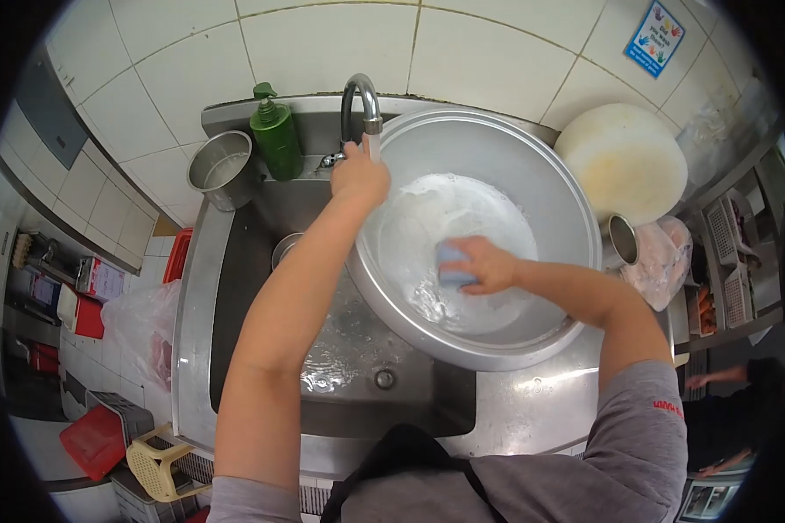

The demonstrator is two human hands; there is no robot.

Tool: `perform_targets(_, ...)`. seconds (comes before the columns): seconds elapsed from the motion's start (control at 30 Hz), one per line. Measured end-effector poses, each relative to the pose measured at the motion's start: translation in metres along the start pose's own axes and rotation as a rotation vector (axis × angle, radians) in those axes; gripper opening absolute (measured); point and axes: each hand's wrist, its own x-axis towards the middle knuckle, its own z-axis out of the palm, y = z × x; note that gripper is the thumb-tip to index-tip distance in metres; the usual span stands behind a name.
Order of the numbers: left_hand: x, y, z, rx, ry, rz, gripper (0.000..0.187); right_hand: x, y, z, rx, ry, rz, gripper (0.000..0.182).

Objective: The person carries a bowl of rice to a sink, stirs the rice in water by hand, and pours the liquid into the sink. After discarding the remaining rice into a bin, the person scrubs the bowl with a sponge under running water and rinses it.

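My left hand [360, 177] reaches to the faucet [363, 91], its fingers closed around the fitting just below the curved spout. Below the spout, a stream of water runs close beside my fingers. Inside a large round metal basin [576, 187], my right hand [490, 266] grips a light blue sponge [451, 264], partly covered by my fingers. Foamy, cloudy water [410, 218] lies in the basin's bottom around the sponge. The basin rests tilted over the right part of the steel sink [262, 383], where shallow water shows near the drain.
A metal pot [221, 170] and a green pump bottle [276, 139] stand on the sink's back left ledge. To the right are a round white board [624, 161], a metal cup [621, 240] and a bag of pale food [660, 261]. Another person's arm [720, 376] shows at far right.
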Motion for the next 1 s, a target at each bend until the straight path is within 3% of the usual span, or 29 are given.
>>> perform_targets(0.03,0.013,-0.002,0.017,0.075,0.096,0.061,0.047,0.001,0.011,0.001,-0.002,-0.007,-0.009,0.051)
perform_targets(0.1,0.020,-0.003,0.026,0.103,0.079,0.052,0.045,0.006,0.036,0.016,-0.065,-0.011,0.132,0.052)
perform_targets(0.17,0.026,-0.006,0.026,0.121,0.048,0.019,0.041,0.013,0.058,0.014,-0.012,0.240,0.936,0.051)
perform_targets(0.23,0.029,-0.008,0.029,0.112,0.044,-0.023,0.041,0.031,0.079,0.005,-0.193,0.209,1.315,0.052)
perform_targets(0.33,0.033,-0.003,0.029,-0.042,0.028,-0.159,0.046,0.092,0.085,0.032,-0.251,0.365,1.429,0.054)
perform_targets(0.4,0.027,0.001,0.021,-0.062,0.016,-0.177,0.050,0.139,0.081,0.064,-0.390,0.393,1.230,0.056)
perform_targets(0.47,0.027,0.001,0.021,-0.017,0.000,-0.139,0.049,0.175,0.030,0.077,-0.387,0.527,1.074,0.057)
perform_targets(0.53,0.028,0.001,0.019,0.022,-0.016,-0.092,0.048,0.168,-0.011,0.091,-0.106,0.634,0.837,0.058)
perform_targets(0.67,0.029,0.004,0.020,0.138,-0.067,-0.082,0.043,0.093,-0.073,0.092,0.153,0.374,0.420,0.059)
perform_targets(0.7,0.031,0.002,0.021,0.173,-0.067,-0.078,0.040,0.085,-0.070,0.081,0.156,0.370,0.422,0.059)
perform_targets(0.77,0.033,0.000,0.023,0.157,-0.045,-0.081,0.038,0.080,-0.052,0.058,0.327,0.261,-0.107,0.057)
perform_targets(0.87,0.027,-0.002,0.024,0.115,-0.006,-0.058,0.038,0.105,-0.014,0.055,0.078,0.179,-0.049,0.056)
perform_targets(0.93,0.022,-0.007,0.019,0.092,0.031,-0.038,0.039,0.129,0.024,0.054,-0.053,0.191,0.253,0.059)
perform_targets(1.0,0.017,-0.016,0.017,0.110,-0.048,0.066,0.061,0.139,0.048,0.030,-0.053,0.277,0.647,0.058)
